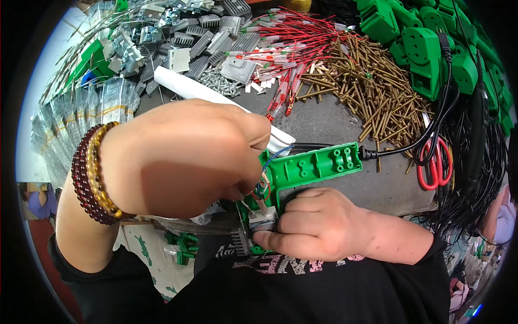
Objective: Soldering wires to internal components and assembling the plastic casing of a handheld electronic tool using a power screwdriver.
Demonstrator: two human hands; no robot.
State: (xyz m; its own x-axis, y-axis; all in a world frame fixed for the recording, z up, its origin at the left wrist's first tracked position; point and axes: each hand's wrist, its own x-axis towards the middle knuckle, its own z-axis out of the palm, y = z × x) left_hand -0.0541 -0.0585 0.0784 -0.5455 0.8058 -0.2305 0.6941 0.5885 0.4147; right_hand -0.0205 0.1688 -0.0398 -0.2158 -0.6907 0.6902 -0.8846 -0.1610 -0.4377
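A green plastic housing (318, 165), shaped like an L with open screw posts and ribs inside, lies in front of me. My right hand (318, 224) is closed around its nearer part, the thumb beside a small silver-and-white component (263, 218). Over the housing's left corner bends my left hand (189, 156), wearing beaded bracelets. Its fingers are pinched beside thin coloured wires (263, 188); what they grip is hidden behind the hand. A finned grey metal piece (240, 241) sits at the near left of the housing. A black power cord (372, 154) enters its far right end.
Behind my hands lie a white tube (199, 89), grey finned metal parts (202, 46), red-wired lights (291, 40) and brass-coloured screws (377, 89). Green housings (423, 46) are heaped far right, near red-handled scissors (435, 162) and black cords. Clear plastic strips (89, 110) fan out at left.
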